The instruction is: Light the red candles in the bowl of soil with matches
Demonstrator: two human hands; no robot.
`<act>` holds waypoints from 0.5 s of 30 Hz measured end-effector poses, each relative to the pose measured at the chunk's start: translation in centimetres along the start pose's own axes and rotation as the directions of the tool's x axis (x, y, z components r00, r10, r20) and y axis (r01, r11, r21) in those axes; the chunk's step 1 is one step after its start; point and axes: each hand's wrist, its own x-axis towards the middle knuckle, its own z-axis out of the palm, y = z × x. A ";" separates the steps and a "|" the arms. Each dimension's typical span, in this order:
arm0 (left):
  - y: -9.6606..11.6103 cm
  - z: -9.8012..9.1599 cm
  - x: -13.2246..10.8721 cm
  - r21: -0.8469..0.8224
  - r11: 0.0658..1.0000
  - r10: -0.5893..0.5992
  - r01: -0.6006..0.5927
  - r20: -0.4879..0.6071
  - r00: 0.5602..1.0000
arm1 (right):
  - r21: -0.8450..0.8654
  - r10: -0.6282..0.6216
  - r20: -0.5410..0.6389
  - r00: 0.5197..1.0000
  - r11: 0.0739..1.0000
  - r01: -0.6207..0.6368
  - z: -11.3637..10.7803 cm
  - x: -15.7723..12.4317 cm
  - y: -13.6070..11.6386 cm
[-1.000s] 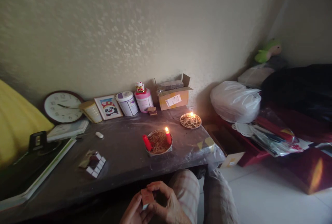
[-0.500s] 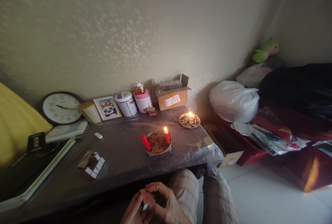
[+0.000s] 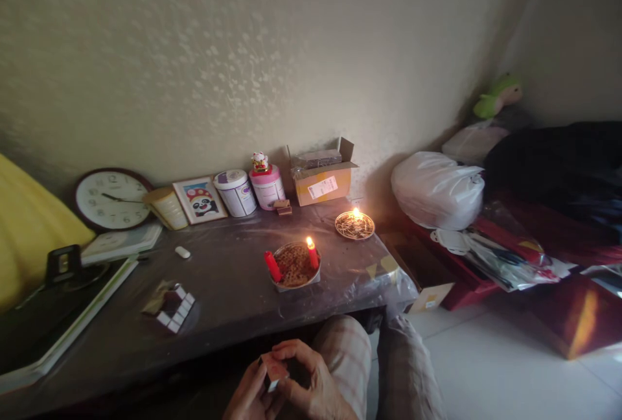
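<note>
Above my lap, a small reddish matchbox (image 3: 273, 368) with a pale end is held between both hands. My left hand (image 3: 250, 391) grips it from the left, thumb along its side. My right hand (image 3: 315, 381) is curled round its right side, with thumb at the pale end and index finger at the top; the other fingertips are partly hidden. Beyond them on the table, a round dish (image 3: 297, 272) of brown grains holds a lit red candle (image 3: 312, 255) and an unlit, leaning red candle (image 3: 273, 267). Farther right, a flame burns on a plate of used matchsticks (image 3: 355, 225).
The table (image 3: 228, 277) carries a bundle of small white-ended boxes (image 3: 175, 310), a clock (image 3: 113, 199), a panda picture (image 3: 199, 201), two tins and a cardboard box (image 3: 323, 183). More matchboxes (image 3: 282, 207) lie by the pink tin. White bags (image 3: 437, 190) are at right.
The view has shifted very slightly. The matchbox is tilted a little differently between my hands, with the grip otherwise much the same.
</note>
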 end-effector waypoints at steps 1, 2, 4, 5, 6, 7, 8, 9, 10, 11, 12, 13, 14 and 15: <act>0.1 -0.1 0.1 -0.004 1.000 -0.001 0.001 0.006 1.000 | -0.002 0.005 0.002 1.000 1.000 -0.005 0.0 0.0 0.1; 0.1 -0.2 0.2 -0.010 1.000 0.000 0.000 0.010 1.000 | -0.006 0.010 0.002 1.000 1.000 -0.010 0.0 0.0 0.1; 0.2 -0.3 0.3 -0.030 0.999 -0.011 0.012 0.017 1.000 | -0.009 0.021 -0.001 1.000 1.000 -0.021 0.0 0.0 0.1; 0.2 -0.3 0.3 -0.040 0.999 -0.022 0.023 0.022 1.000 | -0.007 0.023 -0.005 1.000 1.000 -0.023 0.1 0.0 0.1; 0.2 -0.3 0.3 -0.050 0.998 -0.033 0.034 0.025 0.999 | -0.003 0.024 -0.010 1.000 1.000 -0.024 0.1 0.0 0.1; 0.2 -0.3 0.2 -0.057 0.998 -0.038 0.040 0.027 0.999 | 0.001 0.022 -0.014 1.000 1.000 -0.022 0.1 0.0 0.0; 0.3 -0.2 0.1 -0.063 0.997 -0.036 0.038 0.027 0.999 | 0.003 0.022 -0.017 1.000 1.000 -0.022 0.1 0.0 0.0; 0.3 -0.2 0.0 -0.066 0.997 -0.031 0.033 0.026 0.999 | 0.004 0.022 -0.017 1.000 1.000 -0.022 0.1 0.0 -0.1; 0.3 -0.2 0.0 -0.068 0.997 -0.026 0.027 0.025 0.999 | 0.006 0.023 -0.016 1.000 1.000 -0.023 0.1 0.1 -0.3; 0.4 -0.1 -0.1 -0.067 0.997 -0.024 0.025 0.023 0.999 | 0.007 0.024 -0.014 1.000 1.000 -0.024 0.1 0.1 -0.4; 0.4 -0.1 -0.1 -0.065 0.998 -0.025 0.026 0.019 1.000 | 0.008 0.028 -0.011 1.000 1.000 -0.028 0.0 0.1 -0.5; 0.4 -0.1 -0.1 -0.060 0.998 -0.026 0.027 0.015 1.000 | 0.009 0.032 -0.011 0.999 0.999 -0.032 0.0 0.1 -0.6; 0.4 0.0 -0.1 -0.054 0.998 -0.026 0.027 0.012 1.000 | 0.008 0.035 -0.009 0.999 0.999 -0.035 0.0 0.1 -0.6; 0.4 0.0 -0.1 -0.047 0.999 -0.025 0.026 0.012 1.000 | 0.008 0.035 -0.009 0.999 0.999 -0.035 0.0 0.2 -0.6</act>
